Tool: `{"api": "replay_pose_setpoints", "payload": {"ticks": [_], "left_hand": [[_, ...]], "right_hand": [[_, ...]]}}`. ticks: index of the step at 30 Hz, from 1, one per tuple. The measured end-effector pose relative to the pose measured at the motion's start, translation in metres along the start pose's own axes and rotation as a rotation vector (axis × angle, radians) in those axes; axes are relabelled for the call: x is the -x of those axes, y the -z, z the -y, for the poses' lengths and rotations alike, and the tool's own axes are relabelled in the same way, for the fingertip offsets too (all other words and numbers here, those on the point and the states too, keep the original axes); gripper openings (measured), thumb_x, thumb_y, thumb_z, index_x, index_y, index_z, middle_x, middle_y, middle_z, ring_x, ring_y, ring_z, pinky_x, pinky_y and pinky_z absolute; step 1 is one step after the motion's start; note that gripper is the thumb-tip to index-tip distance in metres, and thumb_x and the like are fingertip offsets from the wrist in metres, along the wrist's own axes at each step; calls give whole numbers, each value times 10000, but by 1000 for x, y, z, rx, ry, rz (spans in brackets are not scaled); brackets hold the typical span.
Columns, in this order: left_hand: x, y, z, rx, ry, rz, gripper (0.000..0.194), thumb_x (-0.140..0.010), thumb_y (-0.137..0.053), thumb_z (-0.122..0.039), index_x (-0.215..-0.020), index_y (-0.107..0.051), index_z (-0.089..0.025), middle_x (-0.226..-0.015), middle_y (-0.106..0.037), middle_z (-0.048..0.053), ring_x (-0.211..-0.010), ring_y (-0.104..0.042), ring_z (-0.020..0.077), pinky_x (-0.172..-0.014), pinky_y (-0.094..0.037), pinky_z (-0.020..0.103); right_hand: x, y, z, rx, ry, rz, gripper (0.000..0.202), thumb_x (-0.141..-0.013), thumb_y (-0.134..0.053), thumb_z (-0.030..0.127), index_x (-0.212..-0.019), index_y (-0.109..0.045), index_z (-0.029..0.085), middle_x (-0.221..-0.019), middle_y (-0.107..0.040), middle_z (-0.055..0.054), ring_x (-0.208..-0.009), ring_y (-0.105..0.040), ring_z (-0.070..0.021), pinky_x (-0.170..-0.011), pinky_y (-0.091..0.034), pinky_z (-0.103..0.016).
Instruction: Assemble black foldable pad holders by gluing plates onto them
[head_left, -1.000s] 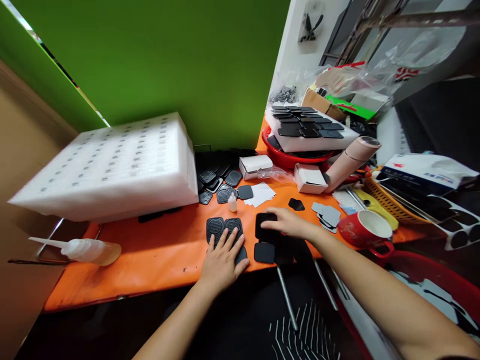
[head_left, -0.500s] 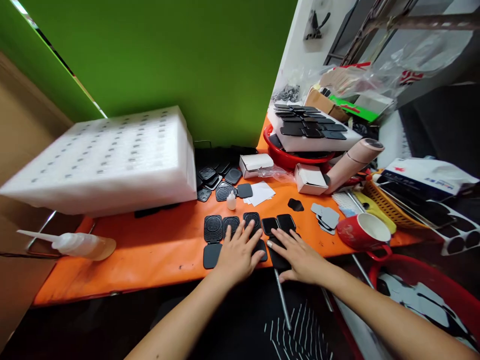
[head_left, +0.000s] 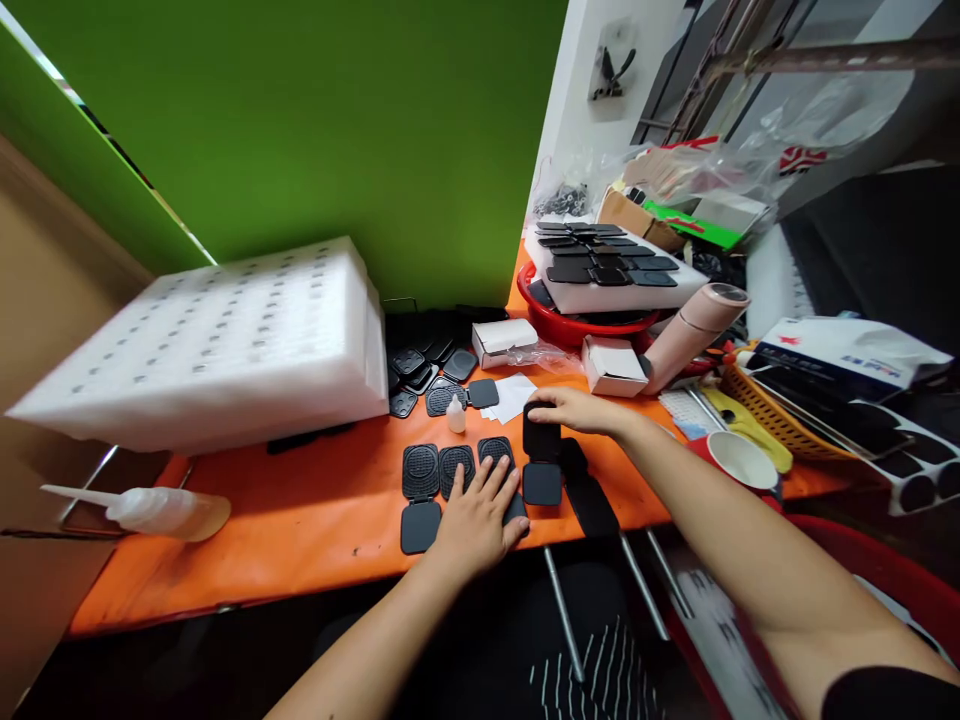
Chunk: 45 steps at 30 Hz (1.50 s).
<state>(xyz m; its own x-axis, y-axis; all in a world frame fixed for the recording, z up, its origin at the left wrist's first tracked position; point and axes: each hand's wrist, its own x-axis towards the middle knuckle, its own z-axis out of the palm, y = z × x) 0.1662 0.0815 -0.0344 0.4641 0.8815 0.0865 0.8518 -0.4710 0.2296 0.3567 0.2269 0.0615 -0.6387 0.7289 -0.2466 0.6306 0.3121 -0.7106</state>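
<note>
On the orange tabletop [head_left: 315,500], my left hand [head_left: 476,520] lies flat with fingers spread over black hinged square pieces. To its left are a ridged black square [head_left: 421,470] and a smooth one [head_left: 421,527] joined below it. My right hand [head_left: 574,408] grips the top edge of a black hinged piece [head_left: 541,440], whose lower square [head_left: 541,484] rests on the table. Right of that piece lies a dark pad [head_left: 590,505]. Behind my left hand stands a small white dropper bottle [head_left: 456,414], next to white paper [head_left: 511,398].
A white foam block [head_left: 225,360] and a long-nozzled bottle [head_left: 169,511] are at left. More black pieces [head_left: 409,362] lie at the back. Small white boxes [head_left: 613,366], a red basin [head_left: 570,325], a pink flask [head_left: 694,330] and a red mug [head_left: 742,462] are at right.
My right hand has moved up and away from the table's front edge and has taken hold of the upper part of a black hinged piece. My left hand has stayed flat on the pieces.
</note>
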Motion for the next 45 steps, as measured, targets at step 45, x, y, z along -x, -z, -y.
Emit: {"api": "replay_pose_setpoints", "payload": {"ticks": [45], "left_hand": [[-28,-14,-21,89,-157,51,734,-829,-252,-658,-1432,-202,-242,-1505,-218,33,-1376,-178,267,-1092,-83,560]], "right_hand": [[32,-49,-76,-156,-242,-430,332,-732,-624,279,-1041,-615,160,-898,-687,-69,-784,-650,-201,-714,-522,-339]]}}
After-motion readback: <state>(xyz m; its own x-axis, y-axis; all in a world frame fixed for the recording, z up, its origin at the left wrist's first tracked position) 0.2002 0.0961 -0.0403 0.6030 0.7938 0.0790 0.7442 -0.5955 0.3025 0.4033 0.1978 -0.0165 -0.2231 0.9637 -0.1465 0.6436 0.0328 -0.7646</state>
